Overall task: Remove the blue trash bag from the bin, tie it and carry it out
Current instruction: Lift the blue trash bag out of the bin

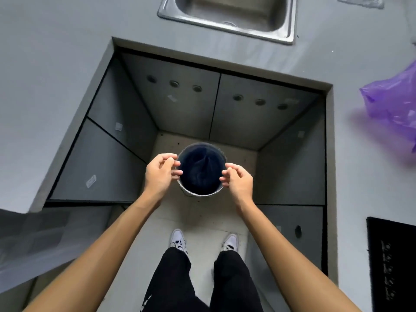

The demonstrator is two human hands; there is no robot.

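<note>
A round bin [203, 194] stands on the floor in a recess between grey cabinets, seen from straight above. A dark blue trash bag [200, 171] lines it, its inside creased and dark. My left hand [161, 171] is at the bin's left rim, fingers curled and pinched near the bag's edge. My right hand [237, 180] is at the right rim in the same pinching pose. Whether either hand grips the bag's edge is not clear from this view.
A steel sink [227, 16] is set in the grey counter [56, 64] above the recess. A purple plastic bag [394, 109] lies on the counter at right. A black mat [392, 262] lies at the lower right. My legs and white shoes [179, 240] stand just before the bin.
</note>
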